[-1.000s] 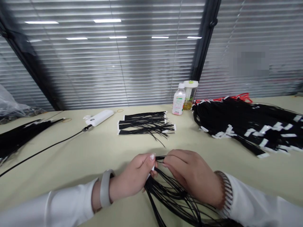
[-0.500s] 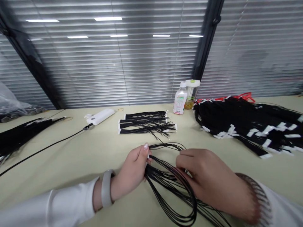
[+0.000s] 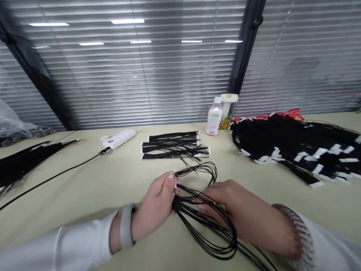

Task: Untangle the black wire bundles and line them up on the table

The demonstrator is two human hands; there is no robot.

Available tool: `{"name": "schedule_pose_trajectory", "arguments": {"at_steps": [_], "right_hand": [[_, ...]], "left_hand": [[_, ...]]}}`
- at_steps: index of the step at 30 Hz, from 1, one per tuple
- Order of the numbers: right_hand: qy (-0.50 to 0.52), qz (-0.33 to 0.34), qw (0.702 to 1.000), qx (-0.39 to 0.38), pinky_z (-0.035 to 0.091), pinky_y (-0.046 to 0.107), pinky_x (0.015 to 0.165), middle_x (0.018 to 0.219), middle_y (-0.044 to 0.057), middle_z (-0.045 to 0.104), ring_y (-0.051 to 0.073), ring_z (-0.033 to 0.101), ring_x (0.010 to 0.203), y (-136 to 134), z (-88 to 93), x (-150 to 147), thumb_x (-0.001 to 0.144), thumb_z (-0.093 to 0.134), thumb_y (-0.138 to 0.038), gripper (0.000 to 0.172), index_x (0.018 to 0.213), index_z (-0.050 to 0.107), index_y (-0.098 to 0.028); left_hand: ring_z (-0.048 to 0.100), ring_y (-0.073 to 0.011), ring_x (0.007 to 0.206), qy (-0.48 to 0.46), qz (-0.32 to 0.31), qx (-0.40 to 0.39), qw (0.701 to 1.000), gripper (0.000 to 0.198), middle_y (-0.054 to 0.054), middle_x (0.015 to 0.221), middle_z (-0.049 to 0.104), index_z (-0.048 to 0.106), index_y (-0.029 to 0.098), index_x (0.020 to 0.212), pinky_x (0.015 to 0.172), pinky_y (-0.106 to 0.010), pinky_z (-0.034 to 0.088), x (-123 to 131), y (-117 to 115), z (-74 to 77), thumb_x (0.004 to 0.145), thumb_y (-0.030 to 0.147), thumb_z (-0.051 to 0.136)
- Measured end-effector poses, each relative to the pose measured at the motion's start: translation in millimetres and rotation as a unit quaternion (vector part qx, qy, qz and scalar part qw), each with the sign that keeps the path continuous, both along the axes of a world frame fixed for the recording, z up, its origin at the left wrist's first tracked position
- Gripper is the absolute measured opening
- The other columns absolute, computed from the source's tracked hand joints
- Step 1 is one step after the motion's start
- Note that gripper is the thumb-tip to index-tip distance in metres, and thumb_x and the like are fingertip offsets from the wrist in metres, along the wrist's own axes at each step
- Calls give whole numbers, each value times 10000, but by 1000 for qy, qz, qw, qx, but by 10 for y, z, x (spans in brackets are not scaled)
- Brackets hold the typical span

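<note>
In the head view, the left hand (image 3: 156,205) is closing its fingers (image 3: 168,180) around a bunch of black cords (image 3: 197,216), thumb and forefinger pinching the gathered end just above the counter (image 3: 93,180). From that pinch, the cords are fanning out toward the right hand (image 3: 248,218) and curling into one small loop just beyond the fingertips and a wider loop below them. The right hand is lying across the cords with its fingers (image 3: 205,201) stretched flat over the strands, touching them; I cannot tell whether they are gripping any.

Well beyond the fingers, three tied bundles (image 3: 175,146) of the same cord are lying side by side. Further back and to the right of them, a small bottle (image 3: 213,121) and a lidded jar (image 3: 228,111) are standing together. A large heap of tagged cords (image 3: 296,146) is spreading out to the right of the right hand. Far to the left of the left fingers, a white power bank (image 3: 118,138) is lying with its cable (image 3: 56,176) trailing.
</note>
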State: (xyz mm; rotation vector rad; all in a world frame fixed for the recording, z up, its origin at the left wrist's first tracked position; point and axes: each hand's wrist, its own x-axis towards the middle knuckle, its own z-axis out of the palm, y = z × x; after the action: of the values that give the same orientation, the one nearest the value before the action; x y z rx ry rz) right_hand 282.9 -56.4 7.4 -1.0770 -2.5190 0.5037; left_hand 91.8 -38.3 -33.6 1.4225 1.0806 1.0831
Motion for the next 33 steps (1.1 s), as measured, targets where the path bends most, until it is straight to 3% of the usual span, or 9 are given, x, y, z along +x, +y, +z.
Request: {"name": "schedule_pose_trajectory", "arguments": {"at_steps": [4,8,12,19,33], "right_hand": [[31,-20,999,-34,351,219,504,607,-39,511,92,416,515,-26,-47,-81,892,457,-239,200,700,471,-186],[67,14,997,-27,418,242,645,754,4,552,116,496,669,-23,-70,-121,894,450,-208,162,746,504,-170],[102,33,993,-41,441,245,677,821,29,538,124,514,723,-21,-89,-135,905,422,-187,163,788,530,-155],[82,2,997,-14,464,318,767,861,58,558,164,531,785,-14,-132,-174,880,446,-135,118,869,564,-138],[114,32,992,-42,460,250,690,824,18,520,130,505,746,-35,-94,-151,860,497,-155,55,811,520,-162]], "left_hand": [[416,-95,518,40,0,59,997,447,30,619,459,470,181,736,467,-210,352,-17,-16,-4,878,575,316],[439,-117,591,77,-2,102,992,415,19,637,469,476,179,731,539,-230,369,-18,-15,9,912,503,290],[442,-120,601,100,-9,136,986,395,18,635,472,461,179,711,570,-239,373,-8,-16,29,929,448,271],[425,-118,575,112,-20,144,983,373,25,612,448,444,182,699,543,-237,362,-11,1,5,929,420,271],[459,-123,612,118,-30,145,982,365,13,648,470,452,178,709,569,-242,389,-17,0,-10,933,408,277]]}}
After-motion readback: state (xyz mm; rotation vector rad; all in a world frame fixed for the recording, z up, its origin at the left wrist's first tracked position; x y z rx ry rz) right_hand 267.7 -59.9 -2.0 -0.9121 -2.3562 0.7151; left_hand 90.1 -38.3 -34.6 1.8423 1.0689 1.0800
